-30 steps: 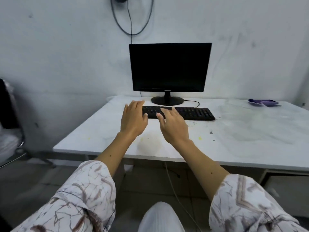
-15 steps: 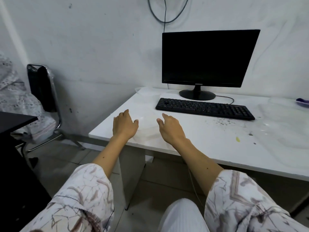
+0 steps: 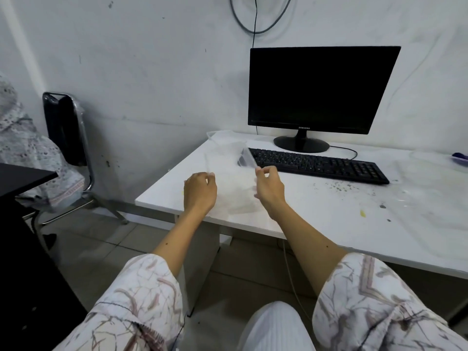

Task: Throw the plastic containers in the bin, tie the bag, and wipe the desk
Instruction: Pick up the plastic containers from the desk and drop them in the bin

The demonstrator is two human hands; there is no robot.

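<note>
A clear plastic container (image 3: pixel 231 173) is tilted up just above the left end of the white desk (image 3: pixel 316 219). My left hand (image 3: pixel 200 191) pinches its left edge. My right hand (image 3: pixel 269 189) pinches its right edge, close to the keyboard's left end. A second clear plastic piece (image 3: pixel 219 134) lies at the desk's back left corner. Dark crumbs (image 3: pixel 339 186) and a yellow spot (image 3: pixel 362 213) mark the desk top. No bin or bag is in view.
A black keyboard (image 3: pixel 319 165) and a dark monitor (image 3: pixel 321 89) stand at the back of the desk. A purple object (image 3: pixel 459 157) shows at the right edge. A black chair (image 3: pixel 65 127) stands by the wall at the left, a black table (image 3: pixel 22 174) nearer.
My hands left the keyboard and dropped to the desk's left end. They now pinch the clear container, which is tilted up. My view turned left.
</note>
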